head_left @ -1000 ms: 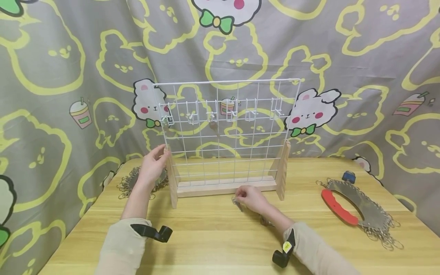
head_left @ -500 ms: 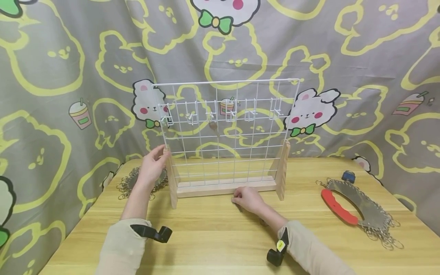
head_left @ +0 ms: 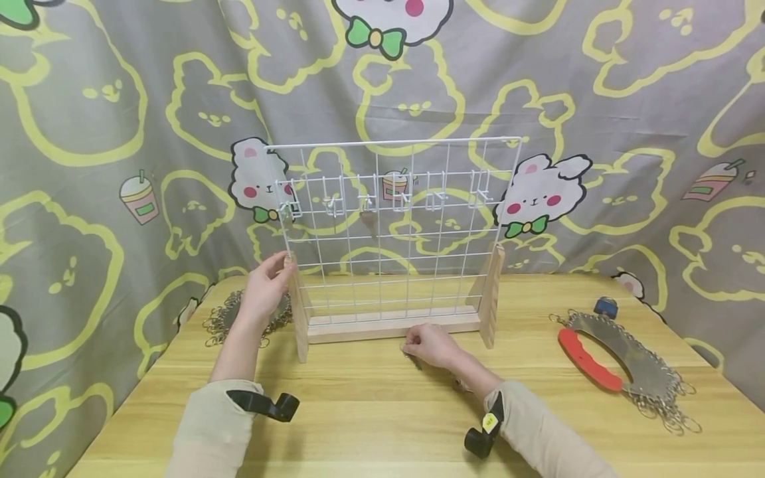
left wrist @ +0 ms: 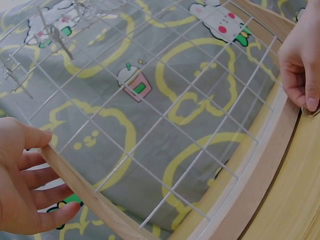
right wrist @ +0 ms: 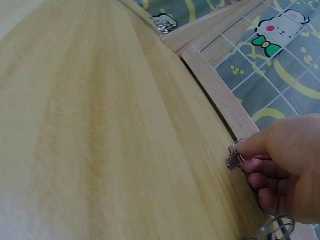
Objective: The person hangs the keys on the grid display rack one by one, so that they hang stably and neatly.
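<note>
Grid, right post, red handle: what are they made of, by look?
Grid: probably metal wire, white-coated; thin, straight bars. Right post: wood, pale, apparently matte; grain shows. Red handle: likely plastic, seemingly matte; even red, though painted metal is possible.

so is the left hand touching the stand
Touching: the left wrist view shows the left hand with its thumb on the wood of the stand.

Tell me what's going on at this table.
A person's left grip holds the pale wooden left post of a white wire-grid rack, while the right grip pinches a small silvery metal piece just in front of it. Small grey key-like metal pieces hang from some of the rack's white wire hooks; others look bare. A curved grey metal plate with a red handle lies at the right.
</note>
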The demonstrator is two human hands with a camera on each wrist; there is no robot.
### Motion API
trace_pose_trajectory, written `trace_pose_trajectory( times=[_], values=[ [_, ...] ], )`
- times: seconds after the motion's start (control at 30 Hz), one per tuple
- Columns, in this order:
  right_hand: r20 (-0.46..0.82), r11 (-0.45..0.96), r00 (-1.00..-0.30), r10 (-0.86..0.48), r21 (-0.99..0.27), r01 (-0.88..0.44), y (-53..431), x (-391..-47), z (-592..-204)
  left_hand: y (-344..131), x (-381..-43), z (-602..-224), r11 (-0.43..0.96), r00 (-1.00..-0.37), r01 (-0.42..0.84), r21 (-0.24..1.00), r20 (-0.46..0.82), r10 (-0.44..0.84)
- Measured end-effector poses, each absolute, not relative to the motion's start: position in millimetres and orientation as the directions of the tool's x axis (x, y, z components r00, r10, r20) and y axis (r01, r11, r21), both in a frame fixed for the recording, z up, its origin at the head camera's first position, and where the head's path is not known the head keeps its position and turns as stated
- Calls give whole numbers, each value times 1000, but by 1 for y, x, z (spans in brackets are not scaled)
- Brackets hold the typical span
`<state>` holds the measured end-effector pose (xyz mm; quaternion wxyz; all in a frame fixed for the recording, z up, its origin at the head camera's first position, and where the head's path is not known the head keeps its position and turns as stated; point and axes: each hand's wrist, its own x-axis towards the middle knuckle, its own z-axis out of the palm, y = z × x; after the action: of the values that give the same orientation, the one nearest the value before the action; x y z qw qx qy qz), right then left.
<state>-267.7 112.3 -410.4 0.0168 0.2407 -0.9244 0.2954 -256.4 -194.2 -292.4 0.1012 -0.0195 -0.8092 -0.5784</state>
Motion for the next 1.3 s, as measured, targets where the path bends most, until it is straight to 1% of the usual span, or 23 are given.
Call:
trace_pose_trajectory(
  times=[0.3, 0.53, 0.83, 1.1, 1.3],
  values=[
    [169, 633, -862, -478, -613, -472, 117, -267, -401, -194, -256, -293, 328, -979, 152, 932, 189, -83],
    [218, 643, -859, -462, -585, -494, 118, -265, -385, -194, -257, -293, 324, -978, 153, 934, 189, -84],
    [188, 655, -877, -443, -600, -460, 126, -264, -360, -194, -256, -293, 329, -979, 147, 933, 184, -84],
    [248, 612, -850, -465, -604, -511, 135, -265, -332, -195, -257, -293, 345, -978, 147, 927, 188, -86],
    [283, 612, -843, -457, -588, -529, 139, -263, -310, -195, -257, -293, 357, -978, 151, 922, 192, -83]
  ],
)
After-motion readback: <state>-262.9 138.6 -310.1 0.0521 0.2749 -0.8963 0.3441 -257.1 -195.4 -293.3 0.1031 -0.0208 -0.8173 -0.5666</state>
